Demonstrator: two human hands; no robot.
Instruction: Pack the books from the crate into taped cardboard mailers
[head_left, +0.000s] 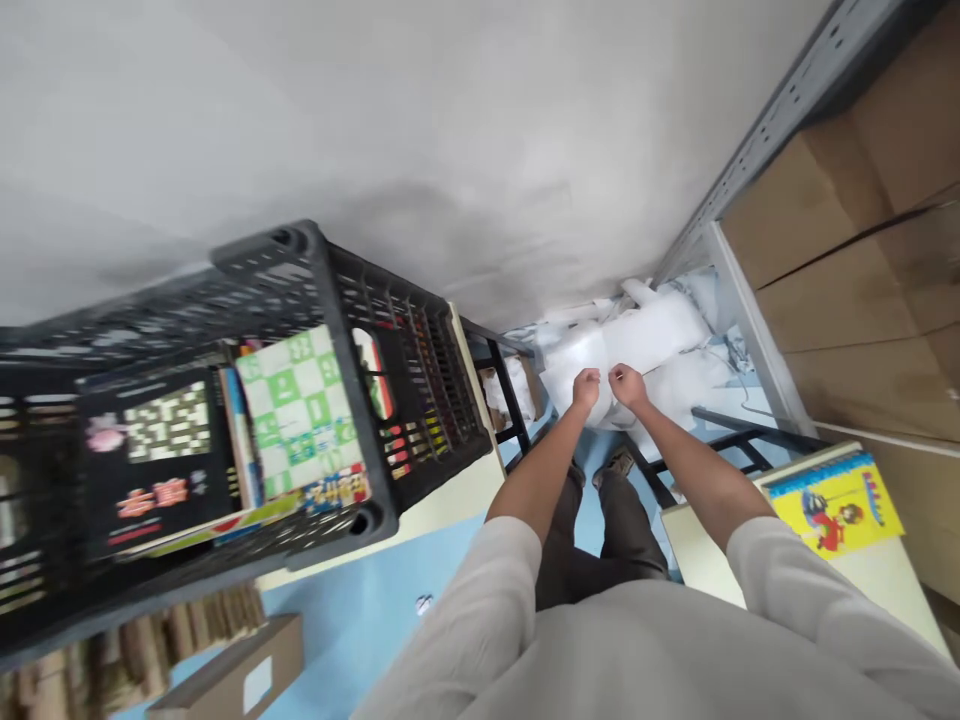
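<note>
Both my arms reach down toward the floor in front of my feet. My left hand (586, 388) and my right hand (627, 385) are close together, fingers curled closed on white plastic packaging (645, 335) piled on the floor against the wall. The pile of white bags spreads from under the black table frame to the foot of the metal shelf. What exactly each hand pinches is too small to tell apart from the pile.
A black plastic crate (315, 300) holding books stands on a cream table at left. A yellow comic book (836, 500) lies on a table at right. Metal shelving (757, 140) with cardboard boxes (862, 230) rises at right. A cardboard box (232, 675) sits on the blue floor.
</note>
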